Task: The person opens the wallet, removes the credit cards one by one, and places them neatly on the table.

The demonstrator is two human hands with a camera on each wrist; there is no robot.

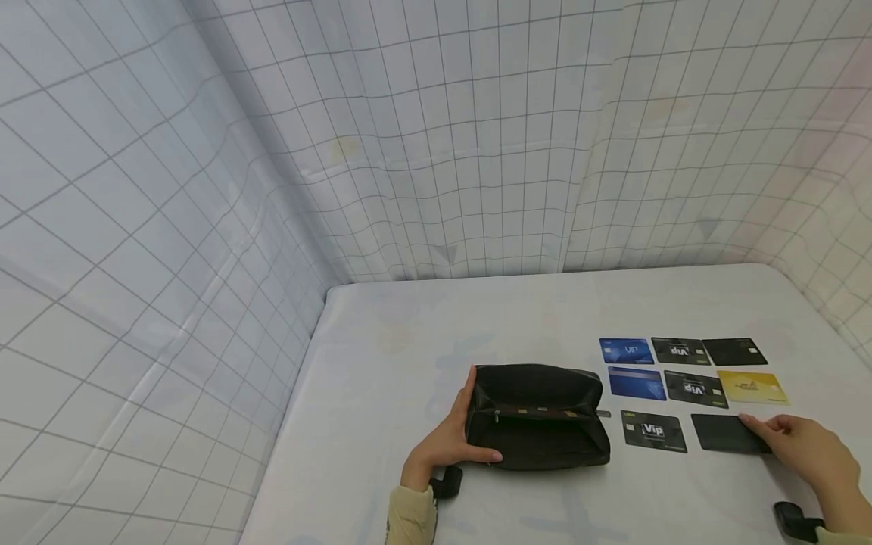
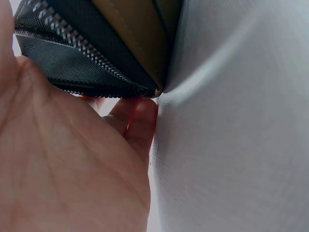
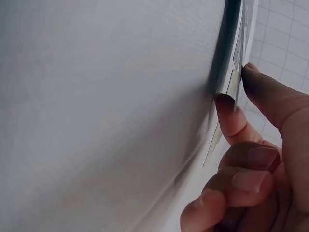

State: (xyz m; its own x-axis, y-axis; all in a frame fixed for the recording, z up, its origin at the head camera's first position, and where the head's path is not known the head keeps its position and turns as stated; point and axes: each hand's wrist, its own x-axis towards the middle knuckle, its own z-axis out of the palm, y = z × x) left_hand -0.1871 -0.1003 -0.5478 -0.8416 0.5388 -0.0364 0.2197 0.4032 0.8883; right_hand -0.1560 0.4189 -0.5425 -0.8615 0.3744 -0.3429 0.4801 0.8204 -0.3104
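A black zip wallet (image 1: pixel 545 453) lies on the table with its mouth gaping upward. My left hand (image 1: pixel 446 439) grips its left end, thumb along the near side and fingers at the far left corner. In the left wrist view the wallet's zip teeth (image 2: pixel 72 36) and a brown inner panel (image 2: pixel 130 34) show above the palm. To the right, my right hand (image 1: pixel 814 450) pinches the right edge of a black card (image 1: pixel 724 433) between thumb and forefinger. The right wrist view shows this card (image 3: pixel 239 79) edge-on, its pinched end raised off the table.
Beside the held card lies a black Vip card (image 1: pixel 654 432). Farther back are two blue cards (image 1: pixel 625 351), two more dark Vip cards (image 1: pixel 695 389), a plain black card (image 1: pixel 734 352) and a yellow card (image 1: pixel 752 387). Checked white curtains (image 1: pixel 450 136) hang round the white table (image 1: pixel 354 424).
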